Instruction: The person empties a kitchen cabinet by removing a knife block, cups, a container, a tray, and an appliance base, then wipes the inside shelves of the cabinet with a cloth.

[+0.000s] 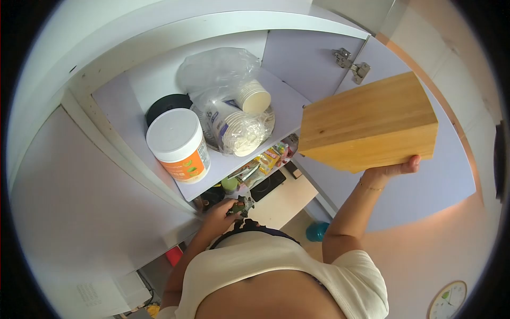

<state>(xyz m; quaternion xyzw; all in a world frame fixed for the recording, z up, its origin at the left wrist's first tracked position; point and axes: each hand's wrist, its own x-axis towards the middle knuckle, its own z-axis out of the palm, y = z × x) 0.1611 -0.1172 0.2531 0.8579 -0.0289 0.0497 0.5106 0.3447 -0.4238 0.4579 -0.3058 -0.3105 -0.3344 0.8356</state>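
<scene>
My right hand (393,173) is raised at the right, its fingers under and behind a wooden box (372,119), which it holds up in front of the open cabinet door (451,154). Lower down, my left hand (219,215) grips a small dark green and clear crumpled item (241,206) near the lower shelf. On the upper shelf (287,101) stand a white tub with an orange label (178,143), a black round item (167,105) behind it, and stacked paper cups (254,98) in clear plastic bags.
Small packets (268,159) and a green round item (229,184) lie on the lower shelf. Metal hinges (350,64) join the door at the upper right. A teal container (317,231) is below, and a wall clock (448,300) hangs at the lower right.
</scene>
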